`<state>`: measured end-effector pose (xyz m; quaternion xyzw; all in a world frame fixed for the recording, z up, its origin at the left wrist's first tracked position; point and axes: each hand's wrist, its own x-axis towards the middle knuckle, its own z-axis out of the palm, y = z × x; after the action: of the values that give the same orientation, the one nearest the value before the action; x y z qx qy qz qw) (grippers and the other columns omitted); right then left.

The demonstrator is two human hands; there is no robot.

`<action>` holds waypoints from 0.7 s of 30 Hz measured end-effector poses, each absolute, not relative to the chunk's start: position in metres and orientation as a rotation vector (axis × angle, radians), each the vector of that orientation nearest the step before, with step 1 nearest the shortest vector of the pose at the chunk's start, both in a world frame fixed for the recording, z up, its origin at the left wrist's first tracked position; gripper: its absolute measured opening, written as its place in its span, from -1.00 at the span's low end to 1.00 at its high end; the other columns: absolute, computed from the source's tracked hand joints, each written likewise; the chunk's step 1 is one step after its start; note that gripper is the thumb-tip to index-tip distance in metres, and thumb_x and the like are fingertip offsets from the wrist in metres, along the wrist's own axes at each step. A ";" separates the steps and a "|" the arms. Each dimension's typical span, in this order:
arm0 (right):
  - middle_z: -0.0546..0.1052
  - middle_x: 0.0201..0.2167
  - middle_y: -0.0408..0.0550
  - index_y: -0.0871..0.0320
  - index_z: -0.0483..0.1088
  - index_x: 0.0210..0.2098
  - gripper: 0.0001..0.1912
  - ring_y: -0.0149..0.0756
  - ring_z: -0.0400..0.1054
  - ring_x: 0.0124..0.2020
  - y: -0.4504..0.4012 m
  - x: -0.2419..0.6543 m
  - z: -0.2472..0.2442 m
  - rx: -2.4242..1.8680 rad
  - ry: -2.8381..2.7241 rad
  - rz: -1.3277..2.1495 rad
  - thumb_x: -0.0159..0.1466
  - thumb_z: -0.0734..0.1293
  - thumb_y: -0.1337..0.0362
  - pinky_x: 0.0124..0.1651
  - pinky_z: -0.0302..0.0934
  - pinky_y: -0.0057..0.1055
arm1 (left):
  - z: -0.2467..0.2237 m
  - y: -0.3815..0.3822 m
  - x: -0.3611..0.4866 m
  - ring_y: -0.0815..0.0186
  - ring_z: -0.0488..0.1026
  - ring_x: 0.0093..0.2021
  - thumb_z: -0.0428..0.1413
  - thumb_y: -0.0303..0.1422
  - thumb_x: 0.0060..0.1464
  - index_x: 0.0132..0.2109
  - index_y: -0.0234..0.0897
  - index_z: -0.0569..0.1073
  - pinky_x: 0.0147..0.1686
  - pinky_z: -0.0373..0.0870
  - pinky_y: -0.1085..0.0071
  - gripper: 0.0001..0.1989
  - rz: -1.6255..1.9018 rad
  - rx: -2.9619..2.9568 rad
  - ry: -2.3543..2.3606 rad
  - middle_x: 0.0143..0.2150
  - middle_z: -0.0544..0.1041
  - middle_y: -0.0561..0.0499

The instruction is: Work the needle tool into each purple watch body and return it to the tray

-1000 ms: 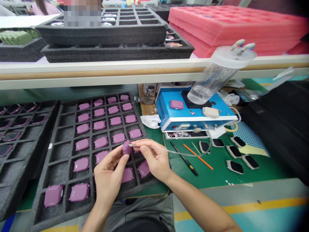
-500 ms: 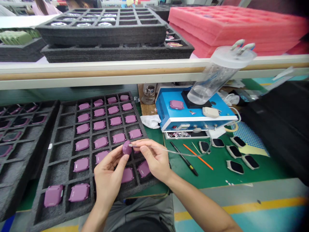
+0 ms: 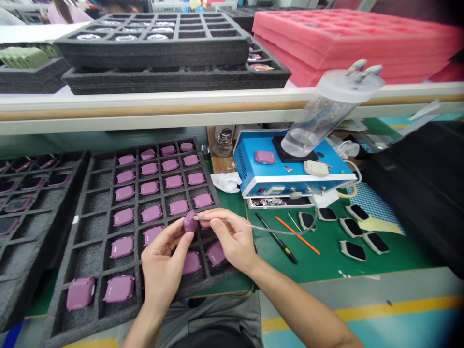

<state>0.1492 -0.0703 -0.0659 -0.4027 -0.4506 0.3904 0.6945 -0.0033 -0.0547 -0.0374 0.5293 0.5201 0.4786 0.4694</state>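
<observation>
The left fingers (image 3: 173, 237) curl around a rounded purple plastic case (image 3: 190, 221), held above a dark grey foam tray (image 3: 94, 227). The right fingers (image 3: 217, 226) pinch a thin clear tube (image 3: 261, 229), its metal tip against the case. Most tray cells hold purple cases; some remain bare.

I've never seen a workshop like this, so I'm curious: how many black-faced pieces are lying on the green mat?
6 black-faced pieces, all on the green mat: three in a row below the blue machine, three nearer the front.
</observation>
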 end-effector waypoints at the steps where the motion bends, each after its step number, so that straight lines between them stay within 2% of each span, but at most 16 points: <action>1: 0.70 -0.13 -0.04 0.04 0.61 -0.13 -0.83 -0.26 0.63 -0.11 -0.070 0.149 -0.066 -0.902 -1.006 0.873 0.43 0.35 0.17 -0.02 0.58 -0.30 | -0.037 -0.055 -0.003 0.12 0.73 -0.12 0.40 -0.29 0.02 -0.04 -0.26 0.69 0.00 0.68 0.24 -0.67 1.174 1.297 1.273 -0.08 0.74 -0.10; 14: 0.70 -0.13 -0.03 0.06 0.61 -0.12 -0.82 -0.27 0.63 -0.10 -0.070 0.149 -0.066 -0.909 -1.011 0.873 0.43 0.36 0.18 -0.02 0.57 -0.33 | -0.038 -0.053 -0.004 0.21 0.73 -0.13 0.40 -0.35 0.03 -0.04 -0.22 0.70 -0.03 0.66 0.40 -0.69 1.197 1.305 1.238 -0.09 0.75 -0.04; 21: 0.70 -0.14 -0.05 0.05 0.62 -0.13 -0.83 -0.29 0.63 -0.11 -0.070 0.149 -0.066 -0.903 -1.010 0.875 0.43 0.36 0.20 -0.02 0.57 -0.34 | -0.037 -0.054 -0.004 0.18 0.72 -0.12 0.40 -0.33 0.01 -0.05 -0.23 0.70 -0.01 0.67 0.34 -0.69 1.195 1.298 1.239 -0.09 0.75 -0.05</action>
<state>0.1492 -0.0704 -0.0663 -0.4043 -0.4519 0.3916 0.6921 -0.0035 -0.0537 -0.0373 0.5304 0.5064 0.4882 0.4733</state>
